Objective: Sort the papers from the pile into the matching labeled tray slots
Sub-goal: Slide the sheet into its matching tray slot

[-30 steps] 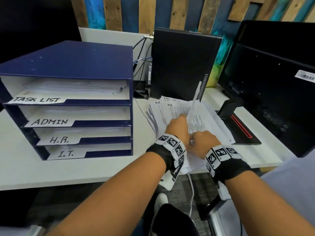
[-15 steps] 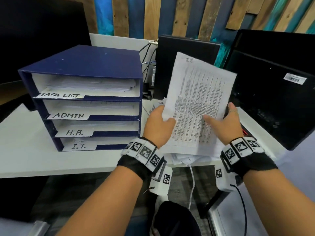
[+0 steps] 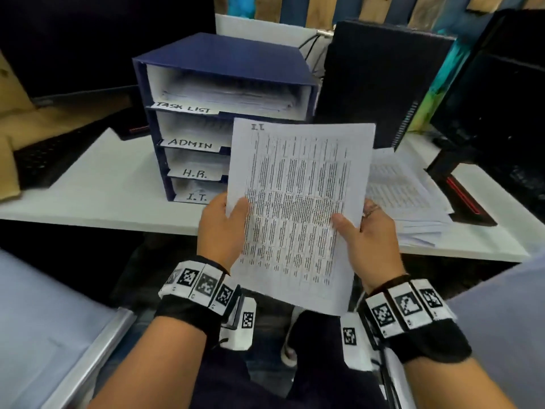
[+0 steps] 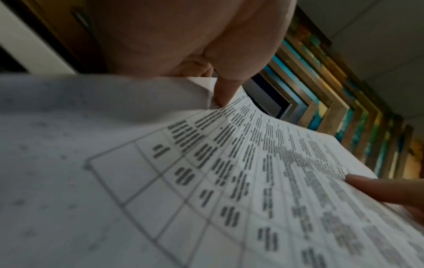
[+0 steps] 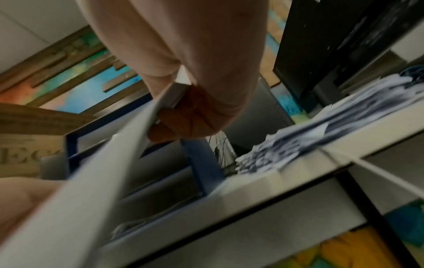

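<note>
I hold a printed sheet (image 3: 298, 202) headed "I.T." upright over the desk's front edge. My left hand (image 3: 224, 228) pinches its left edge with the thumb on the front; my right hand (image 3: 362, 234) pinches its right edge the same way. The sheet (image 4: 229, 181) fills the left wrist view and appears edge-on as a sheet (image 5: 96, 181) in the right wrist view. The blue tray rack (image 3: 224, 60) stands behind it, its slots labelled TASK LIST, ADMIN, H.R. and I.T. (image 3: 196, 197) from top to bottom. The paper pile (image 3: 407, 199) lies on the desk to the right.
A black computer case (image 3: 380, 81) stands right of the rack, and a monitor (image 3: 507, 93) with its base (image 3: 460, 190) borders the pile. A keyboard (image 3: 50, 154) and a brown box (image 3: 8, 160) sit at the far left. White desk (image 3: 112, 190) surface lies left of the rack.
Both hands lifted the I.T. sheet off the pile, turned it to face me and carried it left, in front of the rack. My head view has shifted left and lower.
</note>
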Demonstrator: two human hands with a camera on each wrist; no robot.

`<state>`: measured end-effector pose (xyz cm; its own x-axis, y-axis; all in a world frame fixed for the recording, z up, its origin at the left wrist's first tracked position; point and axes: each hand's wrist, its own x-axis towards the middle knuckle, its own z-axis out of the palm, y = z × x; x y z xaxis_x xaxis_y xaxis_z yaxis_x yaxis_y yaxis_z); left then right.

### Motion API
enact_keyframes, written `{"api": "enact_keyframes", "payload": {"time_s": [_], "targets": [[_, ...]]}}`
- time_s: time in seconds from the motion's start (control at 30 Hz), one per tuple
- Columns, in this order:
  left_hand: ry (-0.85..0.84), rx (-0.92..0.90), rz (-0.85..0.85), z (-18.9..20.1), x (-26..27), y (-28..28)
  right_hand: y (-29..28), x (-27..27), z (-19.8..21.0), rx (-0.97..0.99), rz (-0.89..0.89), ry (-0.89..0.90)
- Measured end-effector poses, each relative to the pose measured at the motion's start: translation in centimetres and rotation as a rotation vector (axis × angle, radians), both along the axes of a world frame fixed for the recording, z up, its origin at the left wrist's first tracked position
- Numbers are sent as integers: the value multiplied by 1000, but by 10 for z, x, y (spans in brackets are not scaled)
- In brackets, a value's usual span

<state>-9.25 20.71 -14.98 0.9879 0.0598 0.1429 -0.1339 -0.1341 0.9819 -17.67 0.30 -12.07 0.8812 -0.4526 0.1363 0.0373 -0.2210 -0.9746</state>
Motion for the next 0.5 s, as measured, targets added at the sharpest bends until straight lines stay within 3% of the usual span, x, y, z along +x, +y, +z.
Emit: {"api": "enact_keyframes", "payload": {"time_s": [0.1, 0.27, 0.5], "targets": [[60, 155, 59, -22, -4, 33, 34, 3, -30, 8, 72, 106], [322, 362, 75, -47, -12, 78, 69, 16, -64, 12, 175, 290], [390, 330, 127, -32, 4, 105, 78, 20, -72, 137, 182, 411]]}}
